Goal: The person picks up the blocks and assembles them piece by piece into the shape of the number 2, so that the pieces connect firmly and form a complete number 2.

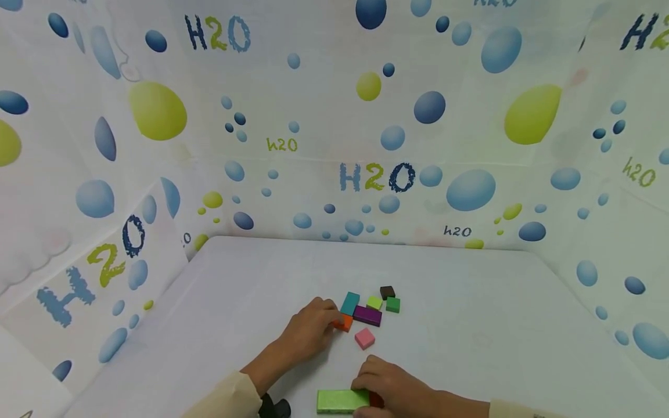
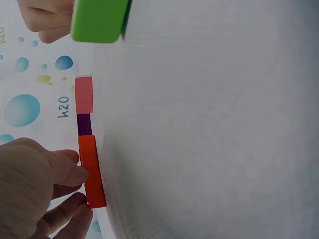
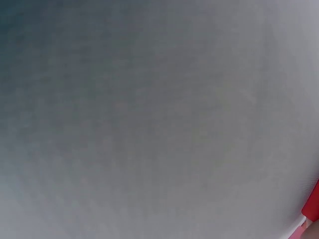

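Note:
With thumb and fingertips, my left hand (image 1: 312, 326) pinches an orange block (image 1: 345, 323) lying on the white table; the left wrist view shows the orange block (image 2: 91, 172) from the side. My right hand (image 1: 399, 388) is near the front edge, its fingers around a red block (image 1: 376, 400). That block sits at the right end of a long light green block (image 1: 340, 402), and the fingers partly hide it. A bit of the red block (image 3: 312, 206) shows at the edge of the right wrist view. A pink block (image 1: 364, 338) lies between both hands.
Beyond my left hand lie a purple block (image 1: 367, 316), a teal block (image 1: 350, 303), a yellow-green block (image 1: 374, 302), a green block (image 1: 393, 305) and a dark brown block (image 1: 387, 292). A patterned cloth (image 1: 324, 116) stands behind the table.

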